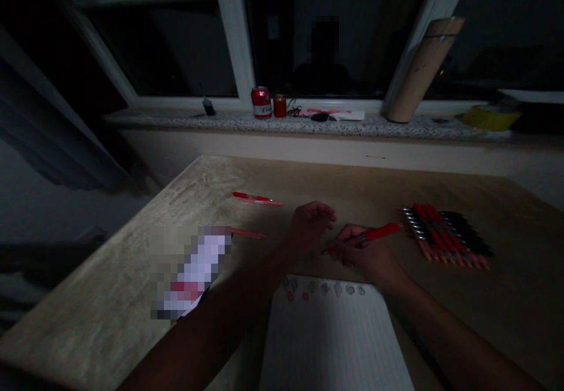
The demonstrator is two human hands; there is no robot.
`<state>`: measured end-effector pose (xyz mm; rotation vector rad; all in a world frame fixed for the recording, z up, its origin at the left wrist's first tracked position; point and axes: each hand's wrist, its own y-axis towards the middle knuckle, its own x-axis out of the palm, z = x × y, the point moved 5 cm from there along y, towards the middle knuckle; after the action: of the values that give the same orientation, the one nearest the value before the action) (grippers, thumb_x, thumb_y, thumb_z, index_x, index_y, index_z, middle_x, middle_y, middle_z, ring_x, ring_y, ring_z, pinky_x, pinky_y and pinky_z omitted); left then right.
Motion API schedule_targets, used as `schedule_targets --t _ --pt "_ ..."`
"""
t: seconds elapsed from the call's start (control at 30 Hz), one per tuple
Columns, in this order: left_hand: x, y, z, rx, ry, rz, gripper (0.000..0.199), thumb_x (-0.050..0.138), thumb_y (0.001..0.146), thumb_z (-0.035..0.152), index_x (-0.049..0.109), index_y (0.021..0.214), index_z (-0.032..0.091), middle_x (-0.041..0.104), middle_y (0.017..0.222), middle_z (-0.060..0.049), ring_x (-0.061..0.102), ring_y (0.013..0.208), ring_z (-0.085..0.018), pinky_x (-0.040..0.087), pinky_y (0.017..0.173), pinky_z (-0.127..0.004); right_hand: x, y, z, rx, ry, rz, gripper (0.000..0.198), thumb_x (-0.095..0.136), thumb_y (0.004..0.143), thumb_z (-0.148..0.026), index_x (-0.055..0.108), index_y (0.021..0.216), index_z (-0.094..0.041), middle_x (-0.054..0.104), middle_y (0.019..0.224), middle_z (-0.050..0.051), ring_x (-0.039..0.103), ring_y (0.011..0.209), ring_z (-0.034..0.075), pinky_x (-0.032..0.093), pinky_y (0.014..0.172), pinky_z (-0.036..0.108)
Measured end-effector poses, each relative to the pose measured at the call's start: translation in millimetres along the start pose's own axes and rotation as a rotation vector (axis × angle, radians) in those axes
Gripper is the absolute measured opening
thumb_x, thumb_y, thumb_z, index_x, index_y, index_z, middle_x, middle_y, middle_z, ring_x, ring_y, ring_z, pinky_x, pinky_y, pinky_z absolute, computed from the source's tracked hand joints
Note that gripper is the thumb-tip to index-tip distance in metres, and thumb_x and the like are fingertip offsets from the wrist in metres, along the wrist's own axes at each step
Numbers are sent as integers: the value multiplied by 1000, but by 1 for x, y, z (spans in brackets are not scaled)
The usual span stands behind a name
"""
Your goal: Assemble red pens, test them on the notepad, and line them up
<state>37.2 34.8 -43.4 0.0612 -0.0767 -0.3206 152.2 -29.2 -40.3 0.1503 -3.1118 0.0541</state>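
Note:
My right hand (368,256) holds a red pen (382,232) with a dark grip, its tip pointing left and down. Close by on the left, my left hand (308,223) hovers with its fingers loosely curved and apart, nothing visible in it. Below both hands lies a lined notebook (332,338). Small sketched shapes in black and red run along the top of its page. To the right, a row of red pens (440,229), black pens (469,232) and pencils (456,259) lies side by side.
Left on the table (110,285) are a blurred-out object (198,273), a pencil (249,233) and another red pen (251,196) beside a pencil. Along the windowsill stand a red can (261,103), a small jar (279,106), a tall cylinder (423,71) and yellow tape (489,118).

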Motion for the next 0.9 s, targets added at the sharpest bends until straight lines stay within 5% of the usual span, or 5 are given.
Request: schedule_targets --t 0.1,0.3,0.9 --pt "8 -8 -10 23 130 -16 10 56 66 17 59 76 13 64 72 -4 58 66 -12 46 63 -23 21 -16 14 20 -109 -127 26 76 60 -20 51 55 -18 52 47 -4 42 41 8 27 37 19" --pt "8 -12 -25 133 439 -101 14 53 70 16 62 81 15 65 71 -3 58 66 -13 45 63 -23 33 -29 29 -142 -327 -100 30 62 65 -14 36 52 -19 34 50 -7 29 46 6 20 42 21" --pt "13 -13 -27 229 616 -144 16 51 72 17 64 82 15 65 71 -4 58 64 -13 45 62 -24 41 -33 19 -271 -560 -174 29 57 65 -12 31 53 -20 31 49 -7 27 46 6 19 43 22"
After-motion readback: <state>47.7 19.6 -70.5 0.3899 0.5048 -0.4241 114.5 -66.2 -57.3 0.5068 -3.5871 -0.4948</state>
